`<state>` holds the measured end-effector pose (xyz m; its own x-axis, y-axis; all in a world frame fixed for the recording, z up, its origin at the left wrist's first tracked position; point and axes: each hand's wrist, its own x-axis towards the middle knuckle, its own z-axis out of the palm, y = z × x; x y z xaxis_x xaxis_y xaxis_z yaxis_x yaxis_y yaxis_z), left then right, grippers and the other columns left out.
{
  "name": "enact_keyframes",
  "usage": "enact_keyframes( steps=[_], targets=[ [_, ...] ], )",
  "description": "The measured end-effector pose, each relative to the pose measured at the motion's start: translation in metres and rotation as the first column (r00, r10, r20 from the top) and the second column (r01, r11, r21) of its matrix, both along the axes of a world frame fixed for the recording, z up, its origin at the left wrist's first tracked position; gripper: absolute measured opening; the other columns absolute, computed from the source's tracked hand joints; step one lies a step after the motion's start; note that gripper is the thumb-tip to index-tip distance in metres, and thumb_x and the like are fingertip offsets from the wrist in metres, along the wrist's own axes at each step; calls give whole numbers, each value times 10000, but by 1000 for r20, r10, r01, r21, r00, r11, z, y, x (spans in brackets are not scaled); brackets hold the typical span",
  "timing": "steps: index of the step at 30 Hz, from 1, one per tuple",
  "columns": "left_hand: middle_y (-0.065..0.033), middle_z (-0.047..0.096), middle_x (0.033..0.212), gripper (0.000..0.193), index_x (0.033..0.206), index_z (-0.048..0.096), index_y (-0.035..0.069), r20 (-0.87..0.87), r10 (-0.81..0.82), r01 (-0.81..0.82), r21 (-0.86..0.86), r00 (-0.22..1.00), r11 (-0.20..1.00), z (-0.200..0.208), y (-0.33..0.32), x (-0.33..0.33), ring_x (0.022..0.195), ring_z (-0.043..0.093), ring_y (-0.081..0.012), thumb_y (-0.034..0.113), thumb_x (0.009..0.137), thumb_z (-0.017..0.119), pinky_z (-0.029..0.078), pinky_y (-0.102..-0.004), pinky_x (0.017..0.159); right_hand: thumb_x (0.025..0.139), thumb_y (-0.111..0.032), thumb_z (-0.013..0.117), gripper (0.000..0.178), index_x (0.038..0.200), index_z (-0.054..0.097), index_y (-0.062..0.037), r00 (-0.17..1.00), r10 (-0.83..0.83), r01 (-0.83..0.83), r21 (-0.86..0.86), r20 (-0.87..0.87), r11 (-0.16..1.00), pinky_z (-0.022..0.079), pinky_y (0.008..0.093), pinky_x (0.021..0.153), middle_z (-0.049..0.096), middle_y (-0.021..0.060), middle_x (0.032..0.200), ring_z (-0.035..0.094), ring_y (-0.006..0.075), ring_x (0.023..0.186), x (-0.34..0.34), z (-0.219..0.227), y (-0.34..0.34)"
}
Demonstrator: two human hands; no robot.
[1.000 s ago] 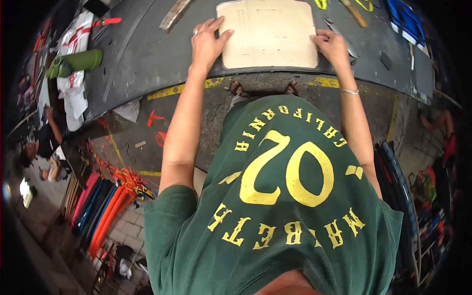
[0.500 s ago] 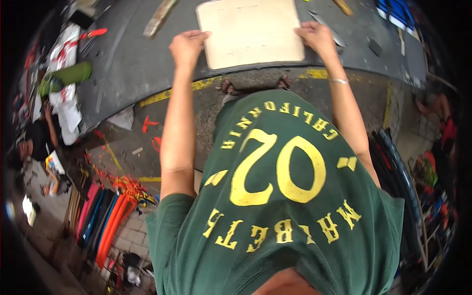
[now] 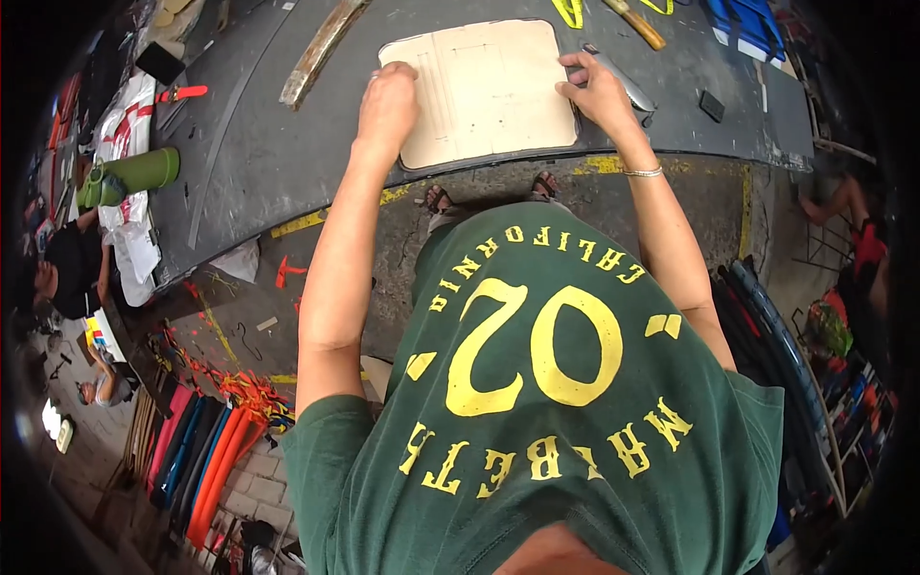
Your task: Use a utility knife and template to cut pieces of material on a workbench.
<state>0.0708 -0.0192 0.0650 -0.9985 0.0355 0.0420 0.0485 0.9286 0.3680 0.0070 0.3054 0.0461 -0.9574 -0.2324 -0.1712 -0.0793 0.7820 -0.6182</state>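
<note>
A cream sheet (image 3: 484,101) with rounded corners, like a cardboard pattern, lies on the dark worktable (image 3: 259,125) near its front edge. Thin ruled lines and small marks cross its face, and a dark rim shows around it. My left hand (image 3: 390,107) grips the sheet's left side, its fingers curled over the edge. At the right edge, my right hand (image 3: 599,94) has thumb and forefinger apart, their tips at or just beside the sheet. Beyond that hand rests a shiny grey tool (image 3: 628,84), partly hidden by my fingers.
A wooden bar (image 3: 321,53) lies far left of the sheet, a wooden-handled tool (image 3: 637,24) far right. A small black block (image 3: 711,105) sits at the right. On the left are a green roll (image 3: 144,172) and a red strap (image 3: 182,93). Fabric rolls (image 3: 216,460) stand lower left.
The sheet appears lower and closer to me, turned slightly. My left hand has come further over its left side; my right thumb and forefinger have parted from their pinch on the edge.
</note>
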Motion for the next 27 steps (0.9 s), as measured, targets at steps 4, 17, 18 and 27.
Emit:
enact_keyframes(
  steps=[4,17,18,27],
  targets=[
    [-239,650,1254,414,1209,685,3,161,34,-22,-75,986,997,10,7,-10,1143,630,-427,192,842,710,508,-476,997,819,-311,793,487,1257,652,-152,1000,-19,19,-15,5,1000,543,370,793,718,76,947,703,240,881,-1,-4,1],
    [-214,646,1295,499,1298,667,48,121,-38,48,-82,992,995,2,-7,-9,1187,627,-378,253,852,754,488,-444,1032,808,-286,854,373,993,693,-5,958,-118,184,-247,261,951,542,248,605,693,11,778,634,85,667,-8,-13,1],
    [-237,662,1220,486,1299,653,43,94,-87,97,-105,992,990,0,-5,-8,1101,653,-391,225,858,739,505,-461,1000,809,-287,852,377,999,691,-4,962,-125,169,-169,243,971,538,248,604,690,8,775,636,88,671,-7,-10,0],
    [-227,476,1405,805,1352,530,-7,123,14,5,-152,992,988,-18,39,-1,1297,430,-626,522,804,792,504,-656,973,829,-278,800,439,1170,672,-33,998,-43,45,34,-55,998,544,375,791,707,100,994,679,250,858,4,5,-14]
  ],
)
